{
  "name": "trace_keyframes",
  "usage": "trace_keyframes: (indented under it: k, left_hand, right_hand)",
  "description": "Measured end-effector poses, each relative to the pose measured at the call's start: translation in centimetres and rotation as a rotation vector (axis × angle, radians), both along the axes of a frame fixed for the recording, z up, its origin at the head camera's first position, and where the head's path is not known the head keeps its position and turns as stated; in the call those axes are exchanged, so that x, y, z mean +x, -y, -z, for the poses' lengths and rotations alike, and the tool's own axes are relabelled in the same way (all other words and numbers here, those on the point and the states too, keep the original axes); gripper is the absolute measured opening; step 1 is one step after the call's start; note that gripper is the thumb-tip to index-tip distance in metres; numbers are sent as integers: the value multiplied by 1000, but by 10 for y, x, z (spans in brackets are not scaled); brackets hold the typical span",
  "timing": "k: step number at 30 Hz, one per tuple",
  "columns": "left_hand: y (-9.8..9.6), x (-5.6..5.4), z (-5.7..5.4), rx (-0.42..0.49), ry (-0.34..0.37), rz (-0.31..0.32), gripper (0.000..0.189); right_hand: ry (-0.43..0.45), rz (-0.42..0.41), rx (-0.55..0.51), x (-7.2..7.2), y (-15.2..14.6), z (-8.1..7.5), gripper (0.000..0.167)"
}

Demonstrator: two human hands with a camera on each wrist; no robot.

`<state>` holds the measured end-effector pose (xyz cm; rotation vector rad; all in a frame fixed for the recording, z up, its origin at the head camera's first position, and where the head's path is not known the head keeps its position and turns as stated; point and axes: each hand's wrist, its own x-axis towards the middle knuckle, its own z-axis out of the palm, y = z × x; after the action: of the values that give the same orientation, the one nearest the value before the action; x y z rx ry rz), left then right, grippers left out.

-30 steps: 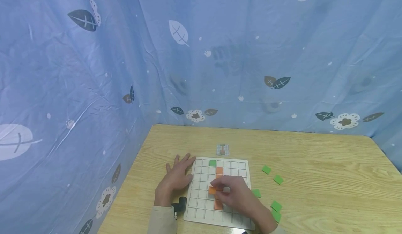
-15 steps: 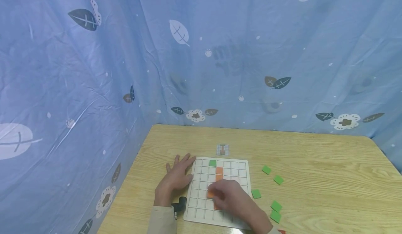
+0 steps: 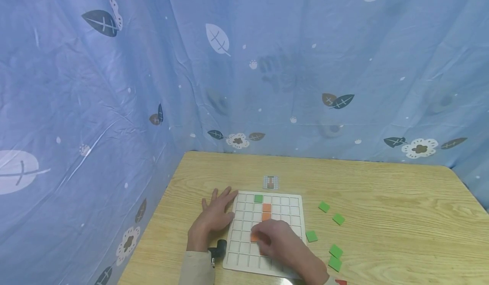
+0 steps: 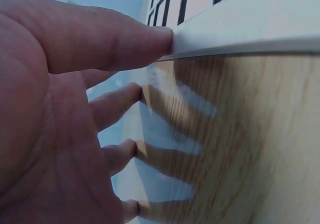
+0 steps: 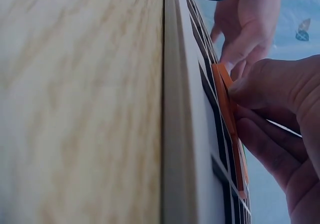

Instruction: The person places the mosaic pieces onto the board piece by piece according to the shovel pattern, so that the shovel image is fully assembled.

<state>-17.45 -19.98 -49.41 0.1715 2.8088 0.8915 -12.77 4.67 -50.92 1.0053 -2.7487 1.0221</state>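
Observation:
A white gridded board [image 3: 238,260] lies on the table, bearing a column of orange tiles [image 3: 266,207] and one green tile [image 3: 258,198] in its far row. Over the column, my right hand [image 3: 280,242] pinches an orange square tile [image 3: 254,237] between thumb and fingers. The right wrist view shows this tile [image 5: 223,96] low against the grid, the thumb on its face. The hand covers part of the column. My left hand [image 3: 214,216] rests at the board's left side with fingers spread on the table; its thumb [image 4: 125,41] touches the board's edge.
Several loose green tiles [image 3: 338,219] lie right of the board. A small picture card [image 3: 271,182] sits beyond its far edge. A red piece [image 3: 341,282] shows by the right sleeve. Blue patterned curtains [image 3: 290,64] hang behind and left of the wooden table [image 3: 382,217].
My right hand has shifted slightly left and toward me, bringing the pinched orange tile down to the grid left of the column. The red piece has come into view. My left hand stays put.

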Motion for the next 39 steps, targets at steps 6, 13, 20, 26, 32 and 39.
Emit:
trace_keyframes:
  k: [6, 13, 20, 26, 32, 39]
  left_hand:
    - [0, 0, 0, 7, 0, 2, 72]
    - [0, 0, 0, 5, -3, 7, 72]
    - [0, 0, -1, 3, -2, 7, 72]
    - [0, 0, -1, 4, -2, 4, 72]
    - [0, 0, 0, 5, -1, 1, 72]
    - [0, -1, 1, 5, -4, -1, 71]
  right_hand:
    - [-2, 3, -1, 0, 1, -1, 24]
    - [-8, 11, -28, 1, -1, 2, 25]
    - [3, 18, -29, 0, -1, 3, 24]
    - [-8, 18, -46, 1, -1, 3, 26]
    - [-38, -7, -129, 1, -2, 6, 28]
    - [-30, -32, -273, -3, -16, 3, 28]
